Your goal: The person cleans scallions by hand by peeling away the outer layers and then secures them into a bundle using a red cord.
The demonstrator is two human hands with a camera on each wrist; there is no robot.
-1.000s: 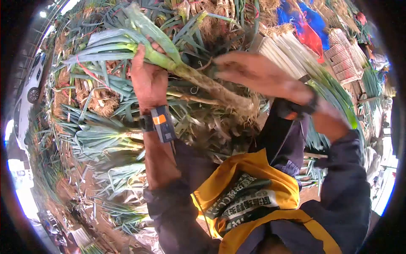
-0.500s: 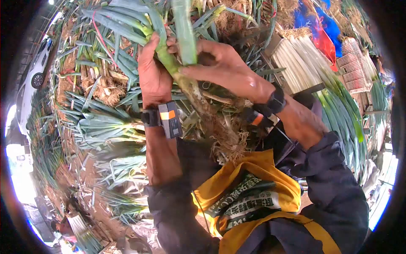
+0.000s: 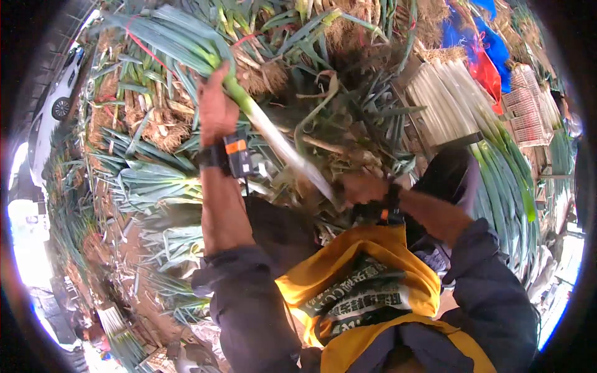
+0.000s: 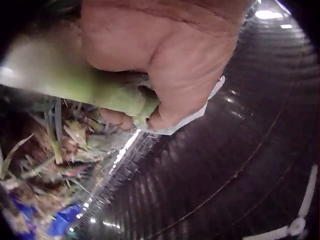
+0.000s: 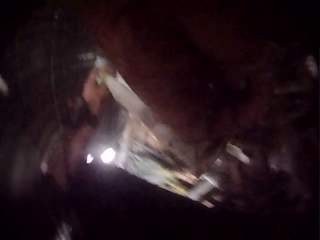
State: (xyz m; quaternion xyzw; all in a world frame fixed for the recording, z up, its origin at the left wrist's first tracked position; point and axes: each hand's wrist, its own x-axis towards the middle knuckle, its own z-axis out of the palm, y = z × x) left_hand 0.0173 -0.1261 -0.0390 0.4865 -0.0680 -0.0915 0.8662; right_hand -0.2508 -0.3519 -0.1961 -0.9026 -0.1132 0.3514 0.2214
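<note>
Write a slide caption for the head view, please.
A leek held in the left grip, its white end near the right grip, among heaped leeks.

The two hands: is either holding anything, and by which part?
The left hand grips a leek by its green neck, just above the white shaft. The right hand is near the shaft's lower end; whether it holds anything is unclear.

You seem to be in a covered produce market or vegetable-packing shed. Leafy, rooted bundles (image 3: 152, 183) that look like leeks lie heaped around you, some tied with red bands (image 3: 145, 45), and a trimmed stack (image 3: 441, 102) sits lined up to your right near a slatted crate (image 3: 527, 105). You have littered brown ground (image 3: 140, 264), a white car (image 3: 45, 133) parked alongside, and a dark ribbed roof (image 4: 240, 165) overhead.
</note>
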